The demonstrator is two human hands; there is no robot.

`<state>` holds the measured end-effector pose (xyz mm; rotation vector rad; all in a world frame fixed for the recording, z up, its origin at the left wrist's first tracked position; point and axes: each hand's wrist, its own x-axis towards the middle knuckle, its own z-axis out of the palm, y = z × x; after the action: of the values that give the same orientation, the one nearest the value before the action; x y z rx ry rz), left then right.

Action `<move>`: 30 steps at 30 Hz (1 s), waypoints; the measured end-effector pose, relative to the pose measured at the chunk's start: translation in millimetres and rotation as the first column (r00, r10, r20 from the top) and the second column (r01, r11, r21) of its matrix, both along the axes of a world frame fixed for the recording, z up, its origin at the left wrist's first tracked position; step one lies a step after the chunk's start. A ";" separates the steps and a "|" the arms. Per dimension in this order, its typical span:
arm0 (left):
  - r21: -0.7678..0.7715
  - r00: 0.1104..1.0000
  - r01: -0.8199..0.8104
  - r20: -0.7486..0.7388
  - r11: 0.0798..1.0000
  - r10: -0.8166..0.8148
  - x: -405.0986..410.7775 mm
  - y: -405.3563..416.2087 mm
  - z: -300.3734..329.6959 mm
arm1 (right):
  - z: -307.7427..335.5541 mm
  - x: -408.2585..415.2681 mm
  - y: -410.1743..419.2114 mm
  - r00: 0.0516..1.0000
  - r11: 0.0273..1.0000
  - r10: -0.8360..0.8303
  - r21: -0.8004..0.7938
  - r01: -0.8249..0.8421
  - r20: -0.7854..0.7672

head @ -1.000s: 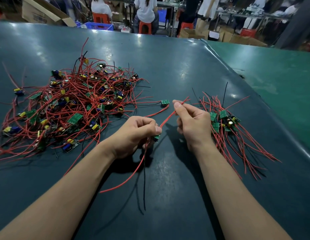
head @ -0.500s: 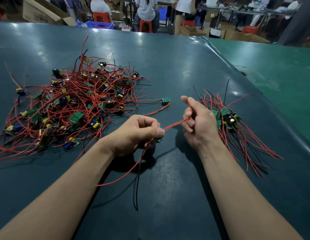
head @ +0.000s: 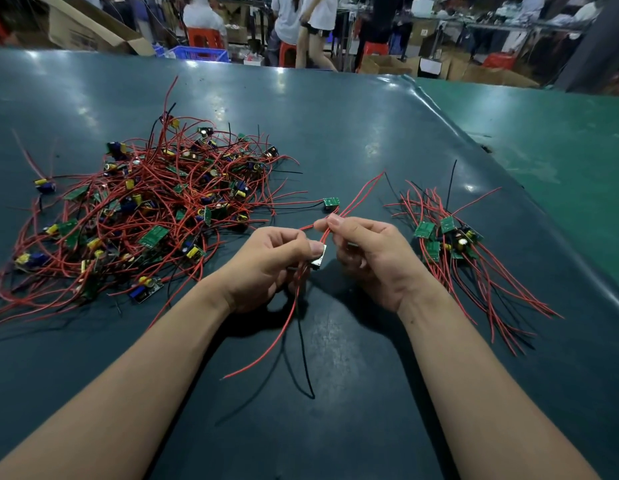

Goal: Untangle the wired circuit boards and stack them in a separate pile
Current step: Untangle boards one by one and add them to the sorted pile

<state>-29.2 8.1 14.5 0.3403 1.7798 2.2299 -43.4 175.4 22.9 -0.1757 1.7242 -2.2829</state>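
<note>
Fingers of both hands are curled and pinching: left hand grips a small board between thumb and curled fingers, right hand pinches that board's red wires just above it, between thumb and forefinger. Board sits between the two hands, at mid-table, lifted off the surface as far as can be judged; its underside is hidden by the left thumb. Long axis of the held piece runs near-left to far-right: two tails, one red and one black, hang from the left hand toward the near edge, while the pinched wires rise past the right fingertips toward the far right. A loose board lies just beyond the fingertips, its leads running left into the tangle; whether it crosses the held wires cannot be told. Sorted stack lies to the right, near the right hand and well apart from the left, wires fanned toward the near right. Judgement: the piece looks free of the tangle; right hand is nearer for the placing, and the free wire ends already point roughly toward the stack. Table is dark green.
</note>
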 end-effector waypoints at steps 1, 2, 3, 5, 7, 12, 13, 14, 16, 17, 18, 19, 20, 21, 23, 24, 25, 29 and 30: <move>-0.004 1.000 0.017 0.001 1.000 -0.017 0.1 -0.8 0.2 | 0.1 -1.0 -0.6 0.999 0.999 -0.033 -0.013 0.033 -0.016; -0.003 0.999 0.035 0.003 0.999 -0.035 0.2 -1.7 0.7 | 0.6 -1.9 -1.4 0.997 0.997 -0.071 -0.022 0.070 -0.032; -0.001 0.999 0.054 0.005 0.999 -0.054 0.6 -2.8 1.3 | 0.5 -3.0 -1.6 0.992 0.993 -0.117 -0.032 0.115 -0.044; -0.001 0.995 0.097 0.004 0.995 -0.097 1.8 -3.7 2.6 | 1.2 -5.8 0.3 0.973 0.971 -0.229 -0.080 0.225 -0.039; -0.010 0.992 0.129 -0.013 0.992 -0.129 3.3 -3.9 3.4 | 3.2 -9.0 3.5 0.949 0.941 -0.314 -0.132 0.311 -0.009; -0.037 0.985 0.170 -0.036 0.985 -0.171 4.7 -6.0 6.9 | 6.6 -9.3 3.9 0.949 0.913 -0.268 -0.270 0.304 0.163; -0.046 0.982 0.180 -0.043 0.983 -0.182 5.0 -6.2 7.1 | 6.9 -9.2 3.8 0.953 0.910 -0.226 -0.306 0.281 0.202; -0.057 0.980 0.190 -0.051 0.980 -0.193 5.1 -6.1 6.9 | 7.0 -9.1 3.9 0.953 0.905 -0.199 -0.330 0.267 0.227; -0.075 0.976 0.204 -0.066 0.976 -0.209 5.5 -6.0 6.6 | 6.7 -9.0 3.9 0.950 0.903 -0.205 -0.329 0.276 0.236; -0.073 0.975 0.206 -0.069 0.976 -0.211 5.7 -6.1 6.4 | 6.4 -8.8 3.4 0.949 0.904 -0.219 -0.319 0.284 0.227; -0.066 0.975 0.207 -0.068 0.976 -0.211 5.5 -6.3 6.3 | 6.2 -8.2 3.1 0.950 0.904 -0.226 -0.316 0.286 0.214; -0.060 0.975 0.206 -0.066 0.977 -0.210 5.3 -6.7 6.1 | 6.4 -7.8 2.9 0.952 0.904 -0.228 -0.319 0.285 0.204; -0.058 0.976 0.205 -0.063 0.977 -0.209 5.3 -6.9 6.0 | 6.8 -7.5 2.9 0.953 0.903 -0.229 -0.323 0.285 0.199; -0.058 0.976 0.205 -0.062 0.977 -0.209 5.3 -7.1 6.0 | 6.9 -7.9 3.7 0.952 0.901 -0.231 -0.325 0.287 0.201; -0.066 0.975 0.210 -0.062 0.975 -0.214 4.8 -7.4 5.6 | 7.2 -8.4 5.2 0.945 0.890 -0.235 -0.339 0.304 0.230; -0.075 0.974 0.214 -0.060 0.974 -0.218 4.7 -7.7 5.3 | 7.2 -8.4 5.2 0.940 0.884 -0.232 -0.350 0.311 0.251; -0.082 0.974 0.215 -0.057 0.973 -0.220 4.8 -7.9 5.1 | 6.9 -8.7 5.2 0.937 0.878 -0.225 -0.361 0.314 0.267; 0.037 0.998 0.070 0.005 0.997 -0.070 2.2 -7.3 4.6 | 7.6 -9.1 6.4 0.936 0.900 -0.257 -0.294 0.323 0.240; 0.070 0.999 0.002 0.036 0.998 -0.005 0.9 -6.6 4.7 | 7.5 -8.1 6.0 0.950 0.934 -0.235 -0.222 0.279 0.205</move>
<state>-28.3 1.5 19.1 0.3149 1.6851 2.2849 -51.5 181.4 30.4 0.2127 1.4409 -2.6108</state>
